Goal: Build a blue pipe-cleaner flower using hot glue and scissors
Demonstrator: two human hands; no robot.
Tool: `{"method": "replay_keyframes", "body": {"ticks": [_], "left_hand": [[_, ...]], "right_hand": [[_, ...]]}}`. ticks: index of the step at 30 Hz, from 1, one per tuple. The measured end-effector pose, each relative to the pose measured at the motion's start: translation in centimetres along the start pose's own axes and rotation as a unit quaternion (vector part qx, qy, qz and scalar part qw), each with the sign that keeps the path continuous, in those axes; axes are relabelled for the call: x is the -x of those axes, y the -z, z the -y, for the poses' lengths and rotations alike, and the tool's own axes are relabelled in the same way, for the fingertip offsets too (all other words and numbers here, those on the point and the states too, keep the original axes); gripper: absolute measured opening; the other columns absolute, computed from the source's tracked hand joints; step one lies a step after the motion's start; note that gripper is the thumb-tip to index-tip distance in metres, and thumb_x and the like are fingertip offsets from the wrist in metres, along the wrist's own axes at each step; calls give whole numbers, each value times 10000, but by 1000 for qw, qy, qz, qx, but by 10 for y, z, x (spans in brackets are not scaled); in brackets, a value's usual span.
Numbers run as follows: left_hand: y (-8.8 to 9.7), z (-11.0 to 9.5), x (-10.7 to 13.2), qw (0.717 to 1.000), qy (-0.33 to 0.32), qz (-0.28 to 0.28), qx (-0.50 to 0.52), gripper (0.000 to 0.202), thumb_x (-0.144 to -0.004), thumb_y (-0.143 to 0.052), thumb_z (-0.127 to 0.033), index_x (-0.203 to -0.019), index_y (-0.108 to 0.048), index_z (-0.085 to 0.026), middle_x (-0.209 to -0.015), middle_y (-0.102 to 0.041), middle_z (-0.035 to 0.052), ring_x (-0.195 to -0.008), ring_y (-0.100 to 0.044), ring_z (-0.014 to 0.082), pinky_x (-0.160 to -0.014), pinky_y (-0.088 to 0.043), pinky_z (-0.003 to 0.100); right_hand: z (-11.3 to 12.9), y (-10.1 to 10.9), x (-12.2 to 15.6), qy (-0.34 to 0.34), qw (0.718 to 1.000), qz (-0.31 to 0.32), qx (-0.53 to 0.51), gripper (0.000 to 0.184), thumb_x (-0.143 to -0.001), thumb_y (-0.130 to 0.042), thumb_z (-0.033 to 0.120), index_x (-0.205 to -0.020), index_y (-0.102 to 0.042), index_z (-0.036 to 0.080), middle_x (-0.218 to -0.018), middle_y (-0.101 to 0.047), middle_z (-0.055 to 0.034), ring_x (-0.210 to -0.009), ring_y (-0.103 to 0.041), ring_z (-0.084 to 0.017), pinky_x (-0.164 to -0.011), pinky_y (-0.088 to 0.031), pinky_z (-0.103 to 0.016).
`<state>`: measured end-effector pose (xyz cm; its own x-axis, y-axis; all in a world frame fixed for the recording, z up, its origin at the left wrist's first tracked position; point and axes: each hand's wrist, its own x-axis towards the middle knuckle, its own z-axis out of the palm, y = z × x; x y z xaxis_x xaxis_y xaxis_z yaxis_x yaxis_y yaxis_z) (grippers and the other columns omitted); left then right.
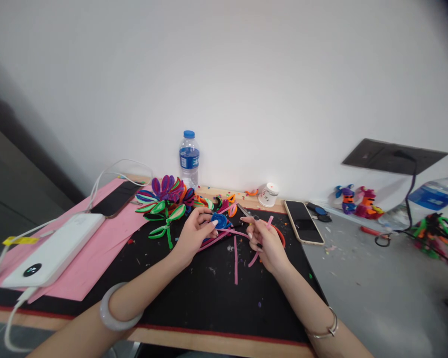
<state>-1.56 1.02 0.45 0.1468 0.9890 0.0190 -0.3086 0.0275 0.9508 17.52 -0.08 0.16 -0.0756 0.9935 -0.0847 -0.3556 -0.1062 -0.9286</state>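
Observation:
In the middle of the head view, my left hand (198,229) pinches a blue coiled pipe-cleaner disc (219,221) between thumb and fingers. A pink pipe cleaner (233,231) runs from beside the disc to my right hand (266,242). My right hand is closed around scissors (242,210), whose metal blades point up and left; an orange loop (281,234) shows behind that hand. More pink pipe-cleaner strips (236,263) lie on the black mat (209,308) below and between the hands.
Left of the hands lie colourful pipe-cleaner flowers (167,199), pink sheets (85,263), a white power bank (56,248) and a dark phone (118,198). Behind stand a water bottle (189,161) and paper cup (269,195). A second phone (303,222) and small figures (366,203) are right.

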Motion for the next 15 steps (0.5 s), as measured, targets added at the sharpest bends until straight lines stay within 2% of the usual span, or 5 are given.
{"method": "replay_keyframes", "body": {"ticks": [15], "left_hand": [[-1, 1, 0, 1000, -5, 7, 4, 278, -726, -610, -231, -934, -428, -200, -799, -552, -31, -554, -569, 74, -557, -472, 225]], "right_hand": [[0, 3, -4, 23, 999, -29, -28, 199, -767, -568, 370, -728, -544, 176, -519, -517, 40, -333, -241, -20, -328, -128, -155]]}}
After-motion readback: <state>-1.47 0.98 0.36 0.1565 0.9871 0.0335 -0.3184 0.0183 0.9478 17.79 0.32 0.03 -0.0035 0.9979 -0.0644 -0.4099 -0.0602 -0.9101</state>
